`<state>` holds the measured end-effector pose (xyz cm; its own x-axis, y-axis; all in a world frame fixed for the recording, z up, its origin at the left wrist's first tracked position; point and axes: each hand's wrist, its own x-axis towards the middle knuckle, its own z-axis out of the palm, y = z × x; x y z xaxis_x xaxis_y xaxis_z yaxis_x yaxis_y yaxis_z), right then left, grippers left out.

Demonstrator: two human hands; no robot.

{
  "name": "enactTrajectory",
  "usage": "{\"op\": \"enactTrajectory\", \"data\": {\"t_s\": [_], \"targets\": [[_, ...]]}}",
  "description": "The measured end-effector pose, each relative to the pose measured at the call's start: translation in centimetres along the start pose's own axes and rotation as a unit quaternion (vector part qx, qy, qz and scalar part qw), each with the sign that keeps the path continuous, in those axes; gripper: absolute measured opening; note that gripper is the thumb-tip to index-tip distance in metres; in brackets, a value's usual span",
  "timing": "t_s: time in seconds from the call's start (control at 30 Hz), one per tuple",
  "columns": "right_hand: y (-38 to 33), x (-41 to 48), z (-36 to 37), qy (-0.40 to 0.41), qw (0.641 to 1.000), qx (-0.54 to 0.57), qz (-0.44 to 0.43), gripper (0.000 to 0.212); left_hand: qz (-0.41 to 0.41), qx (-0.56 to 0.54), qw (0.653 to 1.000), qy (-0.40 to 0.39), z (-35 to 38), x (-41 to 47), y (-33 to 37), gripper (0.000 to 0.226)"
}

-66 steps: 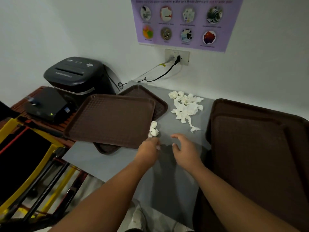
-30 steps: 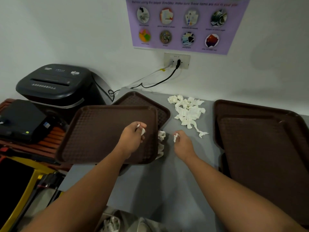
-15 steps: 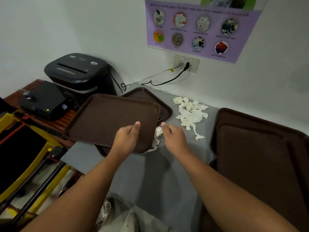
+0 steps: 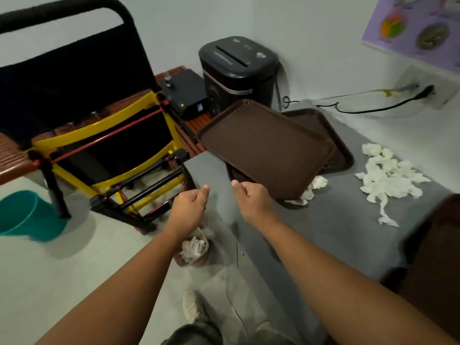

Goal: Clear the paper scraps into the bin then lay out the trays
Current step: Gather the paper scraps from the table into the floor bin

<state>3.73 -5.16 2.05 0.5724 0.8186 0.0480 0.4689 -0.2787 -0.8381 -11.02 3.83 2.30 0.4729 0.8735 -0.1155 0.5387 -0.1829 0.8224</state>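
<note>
Far left on the pale floor stands a teal plastic bucket point(image 4: 25, 215), and beside it a folded yellow-and-black metal frame point(image 4: 107, 150). Open floor lies between that frame and the left edge of the grey bench point(image 4: 336, 220).

In that gap sits a small brown round bin point(image 4: 199, 261) with white scraps already in it, directly below the left wrist. The left hand point(image 4: 189, 207) hangs off the bench edge above the bin, fingers point(image 4: 185, 204) curled in with the thumb laid on top. The right hand point(image 4: 254, 200), just beside it over the bench's left edge, is curled the same way. I cannot tell whether either holds a scrap.

Beyond the right hand, a brown rectangular plastic tray point(image 4: 266, 145) lies tilted on a second brown tray point(image 4: 334, 148). Its long axis slants from the black paper shredder point(image 4: 236, 70) towards the bench front, its far end overhanging the bench's left edge. One crumpled white scrap point(image 4: 311, 190) peeks from under its near corner, near the right hand.

Further right, well apart from both hands, sprawls the pile of torn white paper scraps point(image 4: 388, 175), one strip trailing towards the front. Dark brown stacked trays point(image 4: 438, 245) fill the right edge.
</note>
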Motion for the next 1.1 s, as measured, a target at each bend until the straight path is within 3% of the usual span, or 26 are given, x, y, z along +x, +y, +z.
{"op": "enactTrajectory", "data": {"t_s": [0.23,0.53,0.7,0.9,1.1], "targets": [[-2.9,0.7,7.3,-0.083,0.996,0.017,-0.022,0.056,-0.065,0.079,0.994,0.037,-5.0,0.2,-7.5,0.057],[-2.5,2.3,18.6,-0.12,0.993,-0.004,0.013,0.054,-0.177,0.132,0.974,-0.054,-6.1,4.4,-20.9,0.035],[0.9,4.7,25.3,-0.119,0.992,0.021,0.048,0.054,-0.213,0.138,0.96,-0.118,-4.0,8.1,-28.9,0.031],[6.3,6.6,32.9,-0.126,0.99,0.033,0.053,0.054,-0.183,0.172,0.949,-0.189,0.8,11.7,-38.0,0.04],[13.3,6.2,38.8,-0.134,0.989,0.012,0.066,0.054,-0.205,0.204,0.937,-0.197,6.0,13.4,-46.5,0.04]]}}
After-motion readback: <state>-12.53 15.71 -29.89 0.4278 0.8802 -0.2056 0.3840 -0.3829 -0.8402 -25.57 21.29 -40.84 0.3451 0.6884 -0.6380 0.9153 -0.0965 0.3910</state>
